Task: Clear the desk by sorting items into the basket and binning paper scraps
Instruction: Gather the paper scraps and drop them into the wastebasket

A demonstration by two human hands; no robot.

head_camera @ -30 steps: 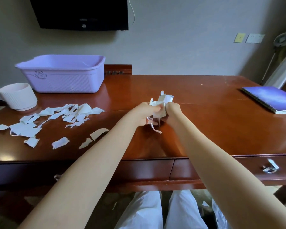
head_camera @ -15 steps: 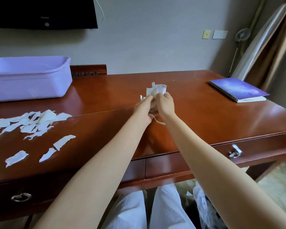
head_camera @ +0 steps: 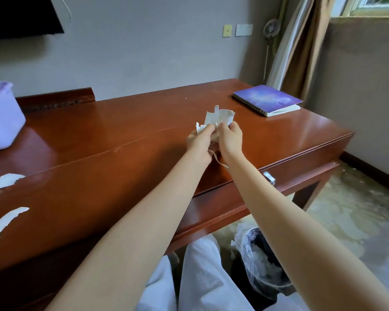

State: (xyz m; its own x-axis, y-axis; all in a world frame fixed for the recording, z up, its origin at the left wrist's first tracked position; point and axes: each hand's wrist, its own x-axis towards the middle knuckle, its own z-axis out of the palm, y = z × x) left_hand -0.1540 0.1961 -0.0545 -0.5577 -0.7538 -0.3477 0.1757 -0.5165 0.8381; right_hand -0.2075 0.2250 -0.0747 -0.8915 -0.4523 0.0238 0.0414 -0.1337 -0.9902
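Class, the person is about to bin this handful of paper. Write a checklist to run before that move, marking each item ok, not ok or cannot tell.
1. Left hand and right hand both grip the wad: ok.
2. No loose ends: not ok, a strip dangles below the hands.
3. Bin stands open below the desk edge: ok.
4. Room in the bin: cannot tell.
5. Desk done: not ok, scraps and the notebook lie on it.

No writing can be read. The white wall plate [head_camera: 244, 30] at one o'clock is too small to tell whether it bears any marks, and the purple notebook [head_camera: 266, 100] at two o'clock shows only a starry cover pattern
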